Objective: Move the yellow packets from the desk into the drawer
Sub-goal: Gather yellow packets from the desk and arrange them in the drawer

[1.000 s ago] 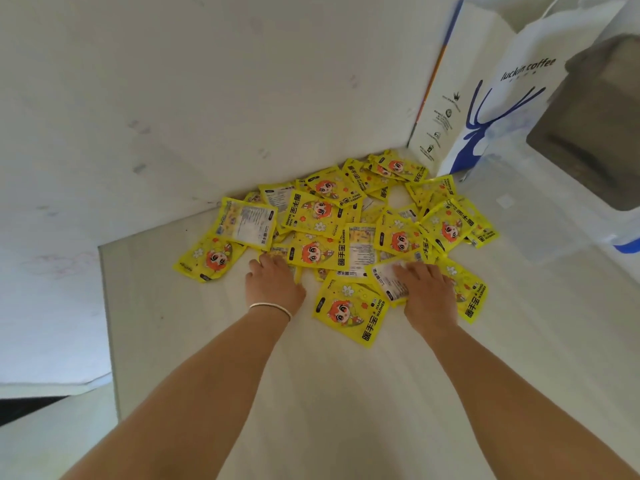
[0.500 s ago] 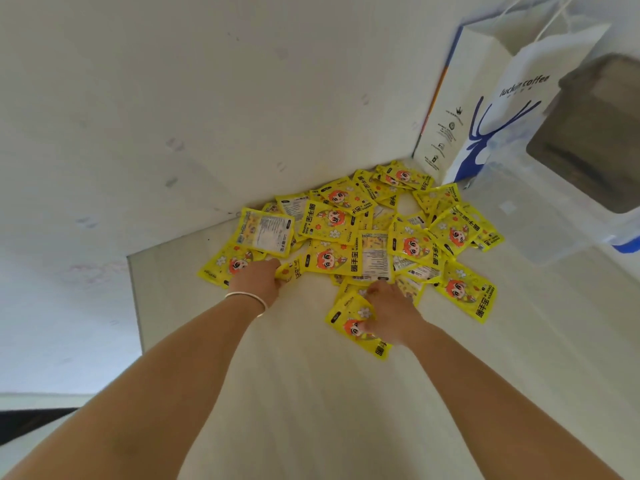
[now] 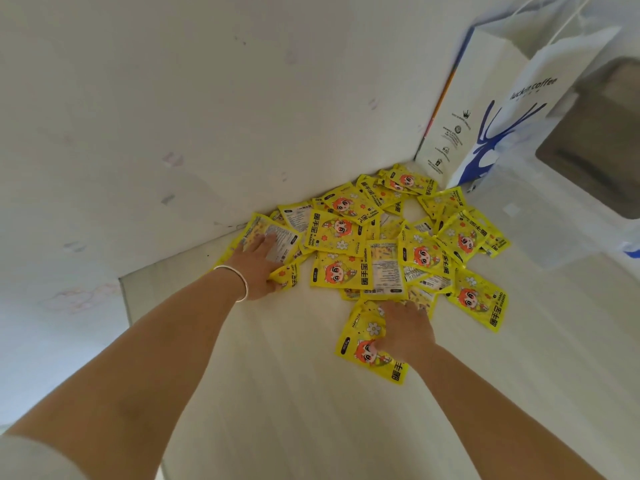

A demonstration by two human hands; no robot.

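Observation:
A heap of several yellow packets (image 3: 381,244) with a cartoon face lies on the pale desk (image 3: 311,420), pushed up against the back wall. My left hand (image 3: 256,268) lies on the heap's left edge, fingers stretched flat over a face-down packet (image 3: 277,237), and a small bent packet (image 3: 289,275) sits by the thumb. My right hand (image 3: 405,330) grips the nearest packet (image 3: 363,344) at the front of the heap, thumb on its printed face and fingers curled into the packets behind it. No drawer is in view.
A white and blue paper coffee bag (image 3: 502,109) stands at the back right corner. Beside it on the right is a clear plastic box (image 3: 554,230). The white wall (image 3: 173,116) runs close behind the heap. The desk's left edge (image 3: 124,306) drops off.
My left hand has moved up onto the face-down packet and spread its fingers. My right hand has drawn the front packet toward me and closed on it.

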